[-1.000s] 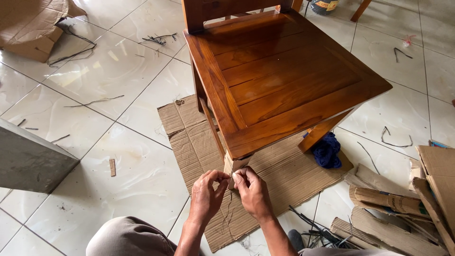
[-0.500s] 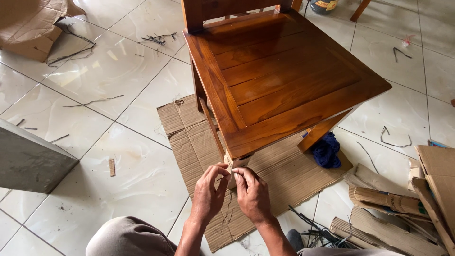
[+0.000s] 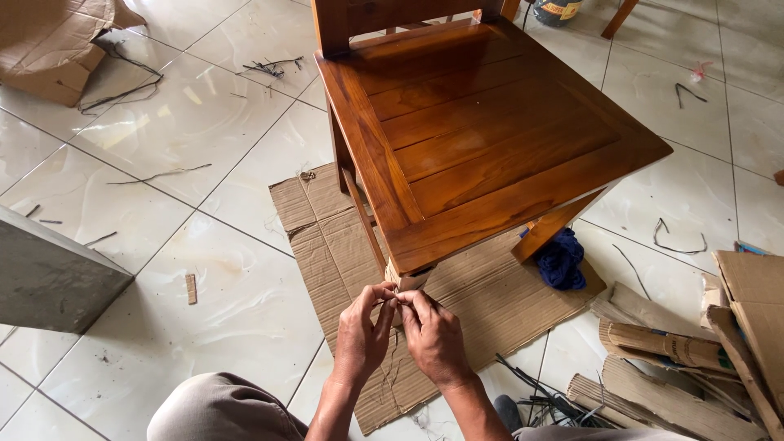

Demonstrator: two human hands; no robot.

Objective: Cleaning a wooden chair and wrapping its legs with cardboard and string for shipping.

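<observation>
Fingers: left hand [image 3: 363,331] and right hand [image 3: 433,335] pinched shut on one thin string [image 3: 392,303], fingertips meeting.
String position: at chair leg [image 3: 406,282], cardboard-wrapped, below chair [image 3: 482,122] front corner.
Under chair: one flat cardboard sheet [image 3: 327,245]; one blue cloth [image 3: 562,259].
Room: open tile left of chair.

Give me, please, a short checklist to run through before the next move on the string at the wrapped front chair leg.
1. Both hands on the string: left hand and right hand meet fingertip to fingertip at the string: ok.
2. Cardboard wrap sits round the front chair leg: ok.
3. Knot tight: hidden by fingers: cannot tell.
4. Wooden chair stands on the cardboard sheet: ok.
5. Loose string ends hang below the hands: ok.
</observation>
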